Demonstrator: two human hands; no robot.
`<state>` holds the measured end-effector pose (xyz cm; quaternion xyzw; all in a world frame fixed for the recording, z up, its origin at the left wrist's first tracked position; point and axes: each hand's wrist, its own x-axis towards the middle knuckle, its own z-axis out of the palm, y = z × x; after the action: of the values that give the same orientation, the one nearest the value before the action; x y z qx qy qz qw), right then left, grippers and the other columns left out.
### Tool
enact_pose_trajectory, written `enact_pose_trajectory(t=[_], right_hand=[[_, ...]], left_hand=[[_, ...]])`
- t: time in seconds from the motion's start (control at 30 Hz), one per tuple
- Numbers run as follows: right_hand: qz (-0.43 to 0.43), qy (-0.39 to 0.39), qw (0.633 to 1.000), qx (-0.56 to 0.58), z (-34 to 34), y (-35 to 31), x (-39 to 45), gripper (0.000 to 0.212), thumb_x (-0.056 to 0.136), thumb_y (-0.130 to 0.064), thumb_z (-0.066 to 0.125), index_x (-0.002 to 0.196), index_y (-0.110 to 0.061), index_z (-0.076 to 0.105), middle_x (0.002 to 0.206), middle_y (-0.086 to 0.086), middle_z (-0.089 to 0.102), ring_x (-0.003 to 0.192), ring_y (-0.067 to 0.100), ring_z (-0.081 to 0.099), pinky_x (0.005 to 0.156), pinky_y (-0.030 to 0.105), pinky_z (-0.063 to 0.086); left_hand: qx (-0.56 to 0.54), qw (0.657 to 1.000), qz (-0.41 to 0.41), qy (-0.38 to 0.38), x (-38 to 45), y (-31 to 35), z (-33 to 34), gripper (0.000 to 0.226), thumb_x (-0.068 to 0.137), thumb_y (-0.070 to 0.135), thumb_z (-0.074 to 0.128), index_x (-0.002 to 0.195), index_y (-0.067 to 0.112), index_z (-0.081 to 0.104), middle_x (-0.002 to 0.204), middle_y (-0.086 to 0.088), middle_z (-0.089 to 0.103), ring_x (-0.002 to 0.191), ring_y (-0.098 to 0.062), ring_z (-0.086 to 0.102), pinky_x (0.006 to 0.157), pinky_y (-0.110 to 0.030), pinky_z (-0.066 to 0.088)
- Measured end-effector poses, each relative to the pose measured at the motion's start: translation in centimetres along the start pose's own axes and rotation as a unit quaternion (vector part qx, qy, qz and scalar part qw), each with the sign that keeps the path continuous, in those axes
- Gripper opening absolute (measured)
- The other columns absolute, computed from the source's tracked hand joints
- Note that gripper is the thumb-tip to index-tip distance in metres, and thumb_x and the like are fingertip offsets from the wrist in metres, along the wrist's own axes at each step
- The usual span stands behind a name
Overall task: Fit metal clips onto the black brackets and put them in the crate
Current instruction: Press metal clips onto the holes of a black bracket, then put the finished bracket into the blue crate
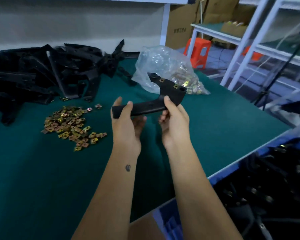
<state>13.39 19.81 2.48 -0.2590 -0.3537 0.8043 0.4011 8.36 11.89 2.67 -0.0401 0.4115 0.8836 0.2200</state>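
Two clips already sit on the bracket point(164, 94) we grasp mid-frame, left hand point(126, 125) and right hand point(174, 116) both curled round it. Crate point(213, 181) lower right holds many; the pile point(42, 75) upper left remains.

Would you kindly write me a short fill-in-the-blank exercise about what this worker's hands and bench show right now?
1. Both hands, left hand and right hand, hold one black ____ above the table.
2. The held bracket carries ____ visible metal clips.
3. The loose clips lie on a ____ table surface.
4. The crate at the table's right edge is coloured ____.

Missing words: bracket; two; green; blue
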Motion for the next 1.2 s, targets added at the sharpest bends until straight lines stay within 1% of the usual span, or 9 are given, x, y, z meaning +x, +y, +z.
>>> enact_pose_trajectory(t=[0.13, 0.33, 0.53, 0.67, 0.8, 0.93, 1.0, 1.1, 1.2], right_hand=[[-0.042, 0.031, 0.998, 0.031, -5.2, -3.9, -0.6, 0.016, 0.092, -0.010, 0.065, 0.080, -0.019, 0.061, 0.058, -0.009, 0.051, 0.046, 0.002, 0.041, 0.042, 0.015, 0.034], [-0.133, 0.133, 0.982, 0.019, -16.3, -10.3, -3.3, 0.016, 0.096, -0.014, 0.059, 0.080, -0.017, 0.057, 0.052, -0.005, 0.045, 0.042, 0.006, 0.037, 0.041, 0.017, 0.031], [-0.126, 0.203, 0.971, -0.020, -27.2, -12.9, -8.3, 0.025, 0.096, -0.018, 0.058, 0.071, -0.021, 0.055, 0.055, -0.007, 0.044, 0.047, 0.007, 0.039, 0.044, 0.018, 0.030], [-0.092, 0.286, 0.949, -0.094, -31.2, -12.2, -11.0, 0.021, 0.087, -0.006, 0.069, 0.071, -0.020, 0.065, 0.063, -0.004, 0.058, 0.054, 0.010, 0.049, 0.053, 0.021, 0.043], [-0.037, 0.315, 0.906, -0.282, -33.7, -11.4, -12.7, 0.015, 0.077, -0.011, 0.080, 0.084, -0.020, 0.069, 0.066, -0.008, 0.065, 0.055, 0.005, 0.056, 0.054, 0.019, 0.046], [-0.038, 0.340, 0.876, -0.340, -35.0, -11.3, -13.2, 0.017, 0.075, -0.016, 0.083, 0.084, -0.016, 0.069, 0.067, -0.008, 0.065, 0.054, 0.004, 0.059, 0.053, 0.019, 0.046], [-0.037, 0.375, 0.846, -0.378, -35.5, -11.5, -13.1, 0.019, 0.077, -0.018, 0.081, 0.091, -0.018, 0.068, 0.079, -0.006, 0.070, 0.069, 0.010, 0.066, 0.060, 0.025, 0.051], [-0.028, 0.458, 0.748, -0.480, -35.7, -11.5, -12.9, 0.035, 0.084, -0.021, 0.075, 0.115, -0.022, 0.060, 0.117, -0.004, 0.059, 0.078, 0.014, 0.062, 0.058, 0.026, 0.044], [-0.040, 0.488, 0.697, -0.524, -35.4, -11.1, -12.6, 0.047, 0.087, -0.017, 0.071, 0.128, -0.024, 0.050, 0.136, -0.001, 0.037, 0.068, 0.011, 0.055, 0.052, 0.025, 0.039]], left_hand=[[0.052, 0.992, -0.026, -0.111, -3.6, -3.2, 3.0, 0.014, 0.096, 0.011, 0.061, 0.101, 0.022, 0.066, 0.095, -0.001, 0.064, 0.075, -0.015, 0.069, 0.067, -0.021, 0.055], [0.135, 0.943, -0.150, -0.266, -10.3, -9.4, 7.4, 0.015, 0.099, 0.007, 0.053, 0.098, 0.012, 0.068, 0.099, -0.008, 0.068, 0.076, -0.018, 0.070, 0.067, -0.024, 0.058], [0.283, 0.845, -0.153, -0.426, -15.5, -15.9, 6.9, 0.023, 0.092, 0.000, 0.063, 0.096, 0.023, 0.065, 0.067, 0.007, 0.069, 0.057, -0.005, 0.064, 0.058, -0.020, 0.056], [0.404, 0.783, -0.133, -0.453, -14.3, -18.7, 4.4, 0.030, 0.088, 0.003, 0.068, 0.101, 0.031, 0.066, 0.070, 0.011, 0.071, 0.067, -0.011, 0.069, 0.071, -0.031, 0.058], [0.509, 0.705, -0.145, -0.472, -12.3, -20.0, 0.8, 0.036, 0.088, 0.002, 0.068, 0.107, 0.032, 0.065, 0.080, 0.008, 0.073, 0.074, -0.013, 0.072, 0.081, -0.040, 0.060], [0.539, 0.691, -0.162, -0.453, -11.2, -20.7, -1.0, 0.033, 0.089, 0.001, 0.066, 0.116, 0.020, 0.064, 0.080, 0.005, 0.071, 0.075, -0.015, 0.072, 0.090, -0.045, 0.057], [0.557, 0.651, -0.180, -0.484, -11.4, -20.9, -1.1, 0.040, 0.091, 0.004, 0.065, 0.128, 0.016, 0.059, 0.089, 0.007, 0.071, 0.085, -0.015, 0.071, 0.094, -0.042, 0.055], [0.599, 0.553, -0.185, -0.549, -12.3, -20.8, -0.6, 0.047, 0.094, 0.017, 0.064, 0.137, 0.033, 0.051, 0.112, 0.017, 0.064, 0.100, -0.005, 0.064, 0.091, -0.026, 0.050], [0.597, 0.544, -0.198, -0.556, -13.2, -20.0, 0.4, 0.036, 0.099, 0.031, 0.056, 0.133, 0.040, 0.052, 0.112, 0.024, 0.060, 0.100, 0.002, 0.059, 0.079, -0.016, 0.045]])
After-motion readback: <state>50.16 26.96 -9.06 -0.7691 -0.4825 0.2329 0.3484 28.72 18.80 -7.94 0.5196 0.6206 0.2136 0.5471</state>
